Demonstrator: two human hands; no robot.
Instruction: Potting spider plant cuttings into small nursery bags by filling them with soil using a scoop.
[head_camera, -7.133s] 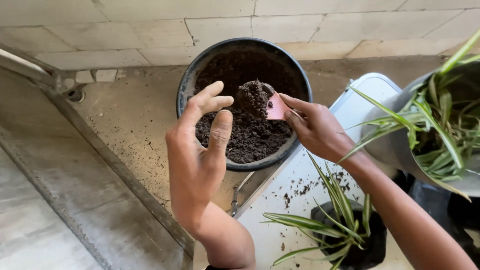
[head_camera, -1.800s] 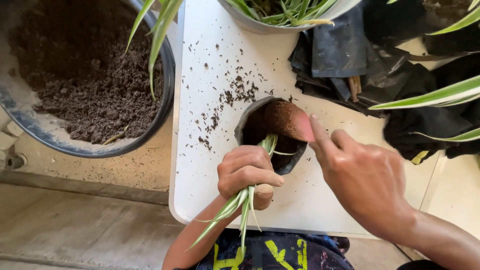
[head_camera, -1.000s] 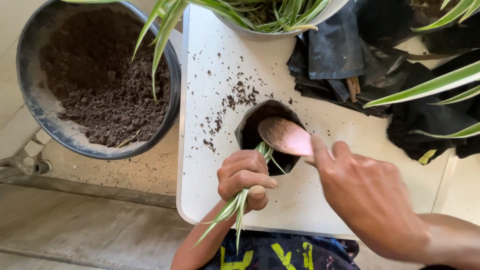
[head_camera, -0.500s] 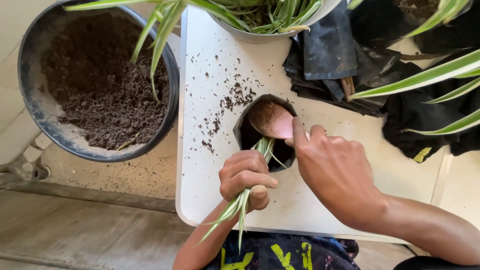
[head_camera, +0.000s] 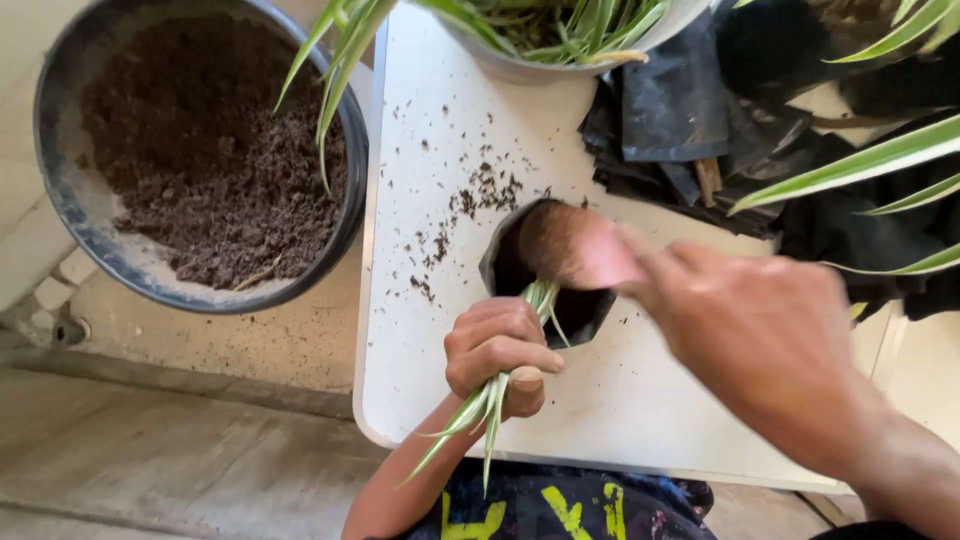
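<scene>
- Where the floor meets the white table (head_camera: 640, 430), a big tub of soil (head_camera: 200, 150) sits at far left.
- Left hand (head_camera: 497, 350) is fisted tight around a striped seedling (head_camera: 500, 385), roots down in the small black pot (head_camera: 560, 275); keep it upright and centred.
- Right hand (head_camera: 760, 340), blurred, seems to pinch a pink scoop (head_camera: 585, 250) over the pot; tip gently around the stem.

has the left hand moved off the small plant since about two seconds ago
No. The left hand grips the small plant just below the small black pot on the white table, as before.
</scene>
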